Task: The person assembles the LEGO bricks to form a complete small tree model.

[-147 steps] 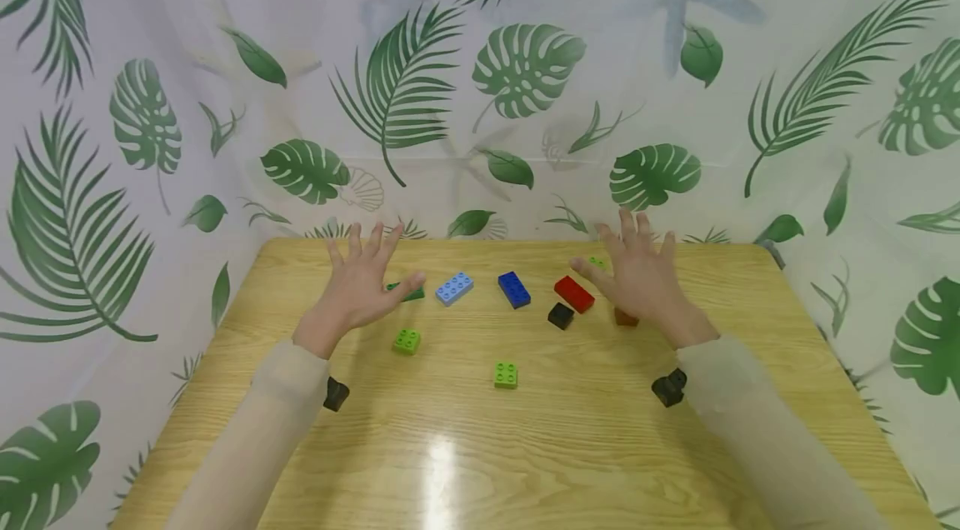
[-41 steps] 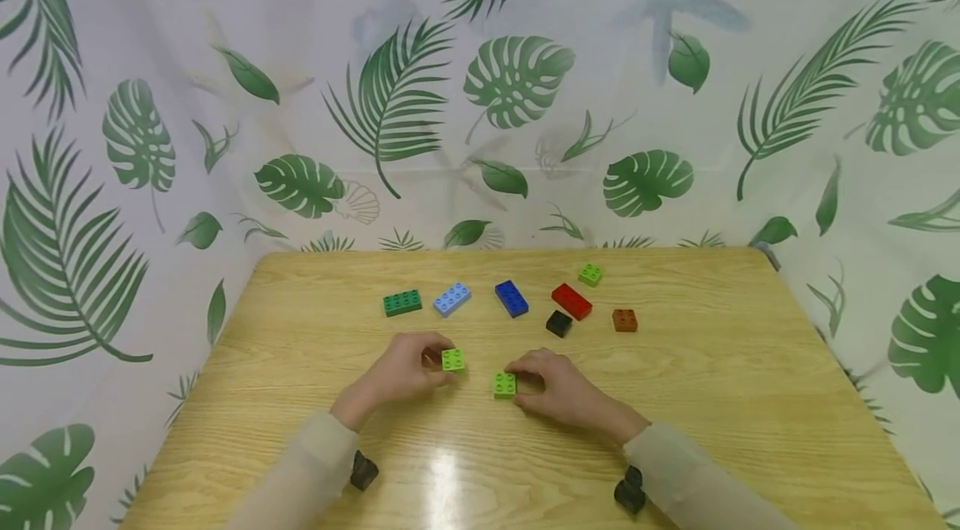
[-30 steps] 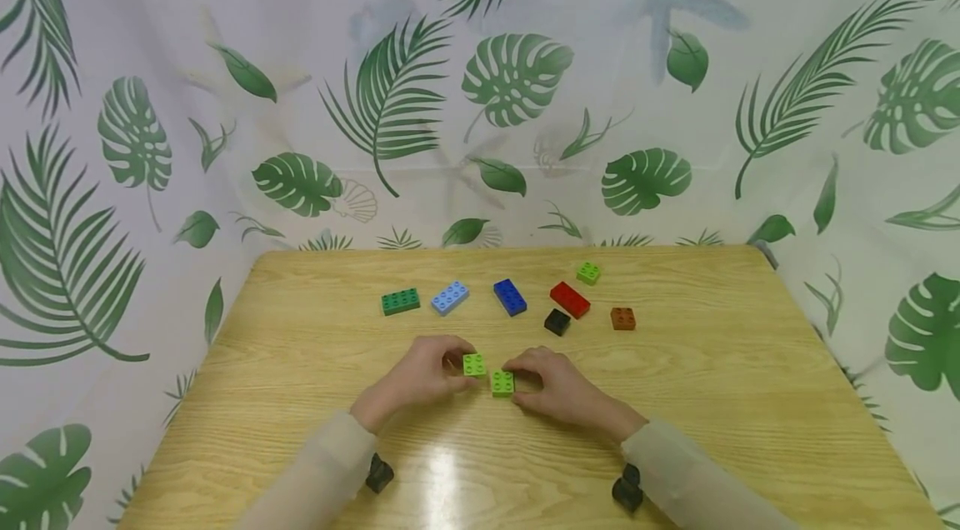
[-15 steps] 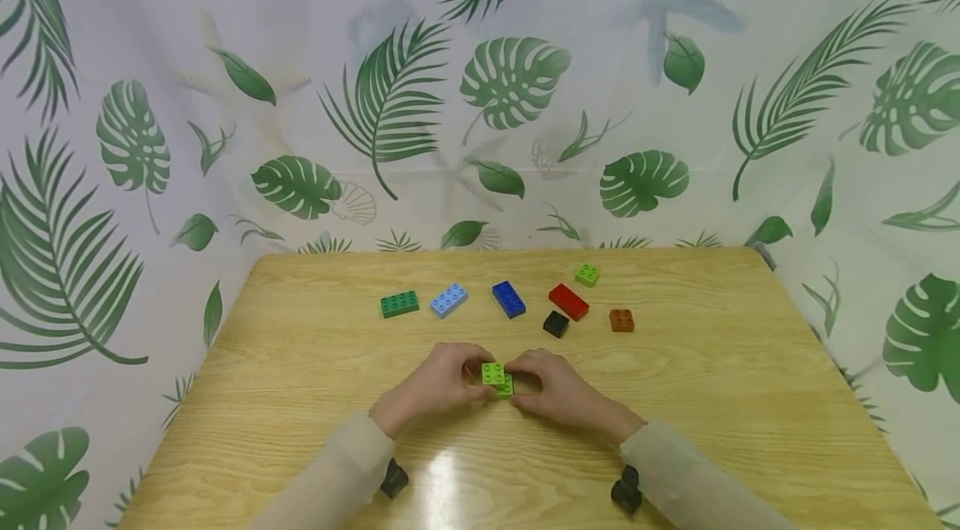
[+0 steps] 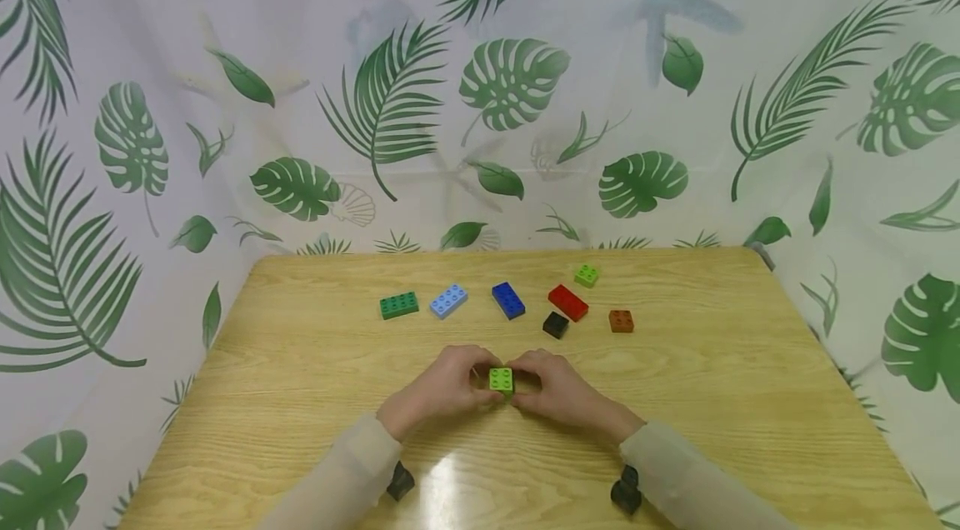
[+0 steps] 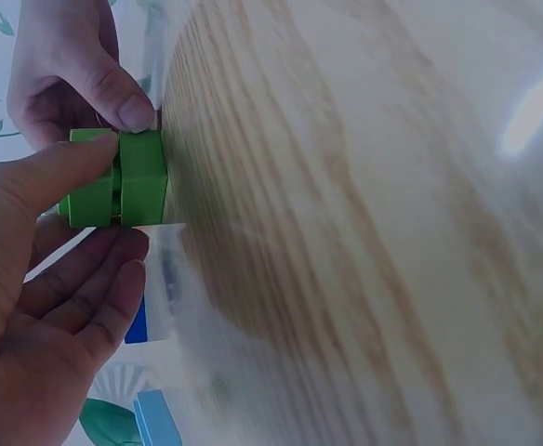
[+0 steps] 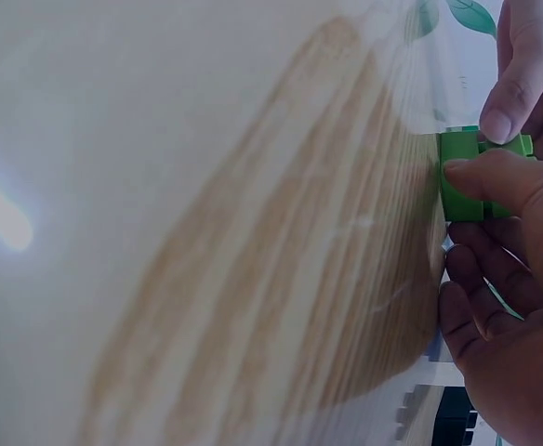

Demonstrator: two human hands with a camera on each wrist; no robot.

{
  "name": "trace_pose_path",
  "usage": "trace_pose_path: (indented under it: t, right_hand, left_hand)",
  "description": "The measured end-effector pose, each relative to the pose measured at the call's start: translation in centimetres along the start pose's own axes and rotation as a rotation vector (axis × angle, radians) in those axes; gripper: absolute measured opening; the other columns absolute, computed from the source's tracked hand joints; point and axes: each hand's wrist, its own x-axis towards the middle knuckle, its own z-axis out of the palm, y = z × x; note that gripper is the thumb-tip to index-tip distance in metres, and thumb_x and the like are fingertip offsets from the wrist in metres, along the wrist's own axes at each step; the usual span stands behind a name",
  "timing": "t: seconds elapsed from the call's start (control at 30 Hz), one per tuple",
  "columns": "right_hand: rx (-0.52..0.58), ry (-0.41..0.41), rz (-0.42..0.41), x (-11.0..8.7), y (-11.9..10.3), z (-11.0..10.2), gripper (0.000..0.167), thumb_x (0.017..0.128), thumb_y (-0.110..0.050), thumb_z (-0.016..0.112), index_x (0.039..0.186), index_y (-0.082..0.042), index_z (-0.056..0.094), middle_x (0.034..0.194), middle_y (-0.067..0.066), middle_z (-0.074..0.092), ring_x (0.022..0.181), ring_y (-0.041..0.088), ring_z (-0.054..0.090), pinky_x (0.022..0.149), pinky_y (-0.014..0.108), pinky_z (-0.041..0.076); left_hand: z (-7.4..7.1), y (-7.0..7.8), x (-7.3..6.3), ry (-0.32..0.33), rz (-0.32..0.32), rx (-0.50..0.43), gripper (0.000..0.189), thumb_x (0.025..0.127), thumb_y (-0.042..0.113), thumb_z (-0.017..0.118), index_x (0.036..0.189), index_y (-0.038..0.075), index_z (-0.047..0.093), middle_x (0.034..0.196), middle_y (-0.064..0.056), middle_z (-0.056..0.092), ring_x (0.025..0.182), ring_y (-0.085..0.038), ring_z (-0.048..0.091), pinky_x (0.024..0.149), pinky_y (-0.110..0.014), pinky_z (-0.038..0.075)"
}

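Two lime green 2x2 toy bricks stand one above the other on the wooden table, between both hands. My left hand (image 5: 450, 384) pinches the upper brick (image 5: 501, 379) between thumb and fingers. From the other side, my right hand (image 5: 558, 392) pinches the lower brick (image 7: 461, 177), which rests on the tabletop. In the left wrist view a narrow gap shows between the upper brick and the lower brick (image 6: 143, 181), so they do not sit flush. Seen from the head, the upper brick hides nearly all of the lower one.
Behind the hands lie a dark green brick (image 5: 399, 305), a light blue brick (image 5: 448, 301), a dark blue brick (image 5: 508, 300), a red brick (image 5: 568, 302), a black brick (image 5: 556, 324), a brown brick (image 5: 621, 321) and another lime brick (image 5: 587, 275). A leaf-print cloth (image 5: 420, 205) hangs behind the table.
Both hands came down from above the table and took hold of a lime brick each. The left hand carried its brick rightward onto the other, while the right hand stayed nearly still.
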Motion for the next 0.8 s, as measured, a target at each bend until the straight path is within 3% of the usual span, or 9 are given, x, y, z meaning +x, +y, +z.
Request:
trace_pose_path:
  t: [0.23, 0.5, 0.8]
  right_hand:
    - [-0.005, 0.017, 0.008, 0.1, -0.08, 0.11, 0.036, 0.092, -0.016, 0.082, 0.127, -0.009, 0.075, 0.116, 0.0, 0.075, 0.109, 0.019, 0.065, 0.098, 0.041, 0.053]
    - [0.001, 0.011, 0.012, 0.13, -0.17, 0.04, 0.036, 0.091, -0.015, 0.083, 0.126, -0.009, 0.076, 0.115, -0.001, 0.074, 0.109, 0.018, 0.064, 0.098, 0.04, 0.053]
    - [0.003, 0.005, -0.008, 0.25, -0.13, 0.18, 0.035, 0.092, -0.012, 0.081, 0.125, -0.003, 0.076, 0.114, 0.003, 0.071, 0.106, 0.018, 0.062, 0.091, 0.032, 0.053]
  left_hand:
    - [-0.16, 0.57, 0.2, -0.002, 0.016, 0.034, 0.026, 0.09, 0.015, 0.085, 0.113, 0.009, 0.075, 0.102, -0.002, 0.076, 0.093, -0.016, 0.069, 0.085, -0.025, 0.055]
    - [-0.28, 1.1, 0.34, -0.032, -0.011, 0.092, 0.023, 0.093, 0.018, 0.083, 0.113, 0.009, 0.075, 0.1, 0.0, 0.074, 0.091, -0.013, 0.066, 0.085, -0.025, 0.054]
    - [-0.51, 1.04, 0.75, -0.074, -0.024, 0.094, 0.021, 0.092, 0.017, 0.084, 0.11, 0.008, 0.075, 0.1, 0.0, 0.076, 0.09, -0.009, 0.068, 0.084, -0.021, 0.054]
